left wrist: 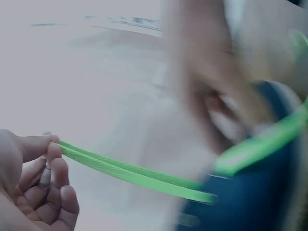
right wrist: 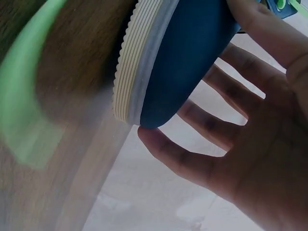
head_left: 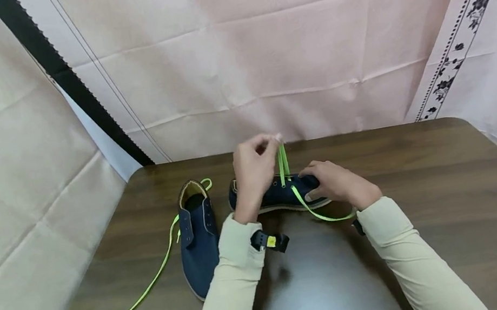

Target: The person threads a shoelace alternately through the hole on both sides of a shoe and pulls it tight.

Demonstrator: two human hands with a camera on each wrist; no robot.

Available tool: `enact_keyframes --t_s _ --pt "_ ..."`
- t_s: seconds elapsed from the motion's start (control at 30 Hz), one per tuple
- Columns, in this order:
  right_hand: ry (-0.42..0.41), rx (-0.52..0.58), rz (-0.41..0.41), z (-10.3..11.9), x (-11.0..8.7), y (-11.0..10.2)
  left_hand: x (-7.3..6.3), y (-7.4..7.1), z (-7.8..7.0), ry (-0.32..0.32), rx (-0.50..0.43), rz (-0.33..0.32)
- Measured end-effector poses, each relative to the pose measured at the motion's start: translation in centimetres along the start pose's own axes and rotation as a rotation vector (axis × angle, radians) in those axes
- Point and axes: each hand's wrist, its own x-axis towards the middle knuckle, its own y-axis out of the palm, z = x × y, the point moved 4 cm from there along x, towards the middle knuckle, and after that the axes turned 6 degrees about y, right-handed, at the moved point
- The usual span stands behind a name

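My left hand [head_left: 254, 173] pinches a lime-green shoelace [head_left: 283, 161] between thumb and fingertips, above a navy blue shoe [head_left: 276, 195] lying sideways on the table. Two strands of the lace run taut from the pinch down to the eyelets, clearly seen in the left wrist view [left wrist: 130, 174]. Around the toe of that shoe, my right hand [head_left: 336, 183] holds on, thumb on the near side and fingers spread along the far side in the right wrist view [right wrist: 240, 125]. Another lace end [head_left: 320, 215] curves from the eyelets toward my right wrist.
A second navy shoe [head_left: 200, 259] stands at the left, toe toward me, its eyelet flaps spread. Beside it a lime-green lace [head_left: 151, 283] trails over the wooden table [head_left: 439, 233]. Pale cloth [head_left: 285, 50] hangs behind the table's far edge.
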Motion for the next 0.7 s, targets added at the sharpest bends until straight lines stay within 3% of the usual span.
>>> enact_keyframes --t_s 0.1,0.2,0.33,0.43,0.5,0.53,0.6,0.7 --pt "0.003 -0.010 -0.010 0.3 0.0 0.0 1.4 -2.2 -3.7 0.073 -0.150 -0.055" --pt "-0.006 -0.012 -0.013 0.4 0.0 0.1 2.7 -4.7 -8.3 0.162 -0.257 -0.110" --pt "-0.006 0.027 0.013 0.1 -0.2 0.1 4.1 -7.8 -14.3 0.321 -0.329 -0.197" --pt "-0.043 0.062 0.017 0.0 -0.5 -0.4 4.5 -9.3 -17.1 0.431 -0.350 -0.217" --pt "-0.075 0.136 -0.013 0.0 -1.0 -1.4 4.4 -9.7 -18.0 0.433 -0.314 -0.150" --pt "-0.096 0.197 -0.026 0.2 -1.5 -2.1 4.3 -9.6 -18.1 0.419 -0.274 -0.076" --pt "-0.184 0.387 -0.053 0.9 -2.9 -4.0 4.0 -8.5 -17.9 0.386 -0.200 0.122" --pt "-0.354 0.711 -0.021 2.8 -5.7 -6.5 3.2 -5.4 -16.2 0.356 -0.108 0.441"
